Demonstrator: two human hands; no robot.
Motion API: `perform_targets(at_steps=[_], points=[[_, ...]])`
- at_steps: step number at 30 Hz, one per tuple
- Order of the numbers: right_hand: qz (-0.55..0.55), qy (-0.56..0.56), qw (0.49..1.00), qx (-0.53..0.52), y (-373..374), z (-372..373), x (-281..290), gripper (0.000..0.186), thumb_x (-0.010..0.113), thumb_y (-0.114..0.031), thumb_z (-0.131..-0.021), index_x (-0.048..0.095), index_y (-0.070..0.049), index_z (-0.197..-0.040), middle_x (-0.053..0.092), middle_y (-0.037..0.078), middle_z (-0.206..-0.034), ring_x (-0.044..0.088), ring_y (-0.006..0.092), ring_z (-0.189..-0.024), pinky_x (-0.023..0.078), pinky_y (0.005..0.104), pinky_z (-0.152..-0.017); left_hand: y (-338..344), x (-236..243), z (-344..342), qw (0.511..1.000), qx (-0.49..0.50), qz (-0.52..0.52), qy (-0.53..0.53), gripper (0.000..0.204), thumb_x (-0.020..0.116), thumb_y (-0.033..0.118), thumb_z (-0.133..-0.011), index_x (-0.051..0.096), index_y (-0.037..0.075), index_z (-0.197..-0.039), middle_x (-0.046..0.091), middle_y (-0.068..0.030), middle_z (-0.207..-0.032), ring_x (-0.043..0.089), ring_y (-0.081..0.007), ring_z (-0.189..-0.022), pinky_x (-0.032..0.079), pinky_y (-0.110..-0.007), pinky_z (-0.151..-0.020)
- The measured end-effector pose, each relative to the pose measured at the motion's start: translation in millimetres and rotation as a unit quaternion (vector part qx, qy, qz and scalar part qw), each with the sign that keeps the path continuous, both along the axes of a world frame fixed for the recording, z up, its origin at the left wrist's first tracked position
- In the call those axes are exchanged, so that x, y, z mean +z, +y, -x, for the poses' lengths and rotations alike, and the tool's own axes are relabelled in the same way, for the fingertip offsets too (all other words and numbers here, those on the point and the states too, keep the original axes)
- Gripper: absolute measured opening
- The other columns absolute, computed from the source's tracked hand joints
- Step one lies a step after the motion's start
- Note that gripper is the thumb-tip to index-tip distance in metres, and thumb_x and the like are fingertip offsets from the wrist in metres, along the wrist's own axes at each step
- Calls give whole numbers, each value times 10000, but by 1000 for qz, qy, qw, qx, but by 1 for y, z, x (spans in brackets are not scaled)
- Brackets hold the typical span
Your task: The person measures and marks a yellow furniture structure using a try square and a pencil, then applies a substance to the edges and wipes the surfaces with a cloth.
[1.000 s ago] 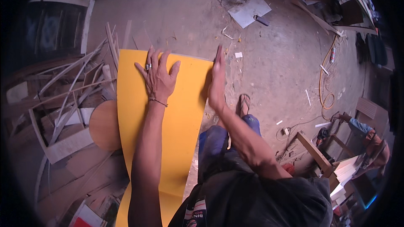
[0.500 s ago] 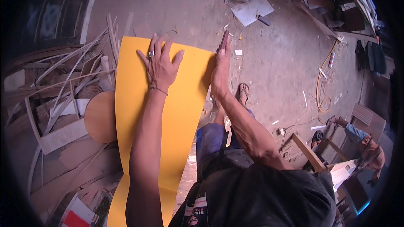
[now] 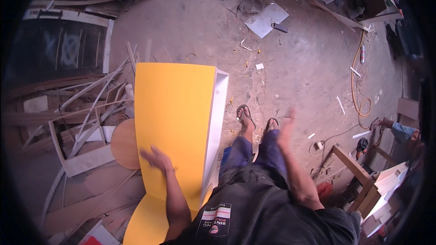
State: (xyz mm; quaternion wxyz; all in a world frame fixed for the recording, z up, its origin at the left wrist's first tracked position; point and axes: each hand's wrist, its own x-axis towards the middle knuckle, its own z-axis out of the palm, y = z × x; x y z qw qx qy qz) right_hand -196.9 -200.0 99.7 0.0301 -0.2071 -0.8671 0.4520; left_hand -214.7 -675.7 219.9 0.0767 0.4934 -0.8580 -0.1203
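Observation:
A tall piece of furniture with a curved yellow face [image 3: 175,104] stands to my left. Its white side [image 3: 215,122] shows a narrow recessed edge, and a rounded yellow part [image 3: 147,222] joins it near the lower edge. Over the lower half of the yellow face is my left hand [image 3: 157,159], blurred, its fingers stretched out and holding nothing; whether it touches the surface I cannot tell. Off to the right, above the floor and apart from the furniture, my right hand [image 3: 286,129] is smeared by motion. Whether anything is in its fingers does not show.
Wooden frames and offcuts [image 3: 86,154] pile up at the left, with a round brown board [image 3: 123,144] against the furniture. A white sheet [image 3: 268,20] lies ahead. An orange hose [image 3: 355,77] runs along the right. Near a wooden frame [image 3: 352,165], another person's arm [image 3: 399,128] shows.
Both hands have left the yellow face's upper part: the left drew back toward me, the right swung away rightward. The reddish-brown block earlier in my right hand is no longer discernible. My view shifted.

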Motion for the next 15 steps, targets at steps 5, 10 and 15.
perform_targets(at_steps=[5,10,15], points=[[-47,-46,938,-339,168,-139,18,584,379,-204,-1060,296,23,-1592,310,206,-1654,315,319,-1519,232,404,-1245,43,-37,-33,988,40,37,-141,885,361,610,-1053,134,-29,-1621,86,-276,-1693,81,-476,-1559,125,-628,-1233],[-125,-87,913,-379,182,-250,24,559,348,-207,-1075,308,-19,-1600,338,210,-1644,359,346,-1503,288,419,-1224,187,-54,175,921,-360,149,20,776,457,529,-1045,311,-9,-1585,177,-255,-1681,107,-440,-1566,173,-612,-1211],[-68,-112,930,-342,156,-246,7,588,365,-303,-1098,296,16,-1588,362,266,-1608,388,380,-1474,296,430,-1215,395,-25,173,410,-788,-416,-193,488,554,557,-971,699,227,-1300,676,-149,-1325,647,-314,-1193,481,-461,-1042]])
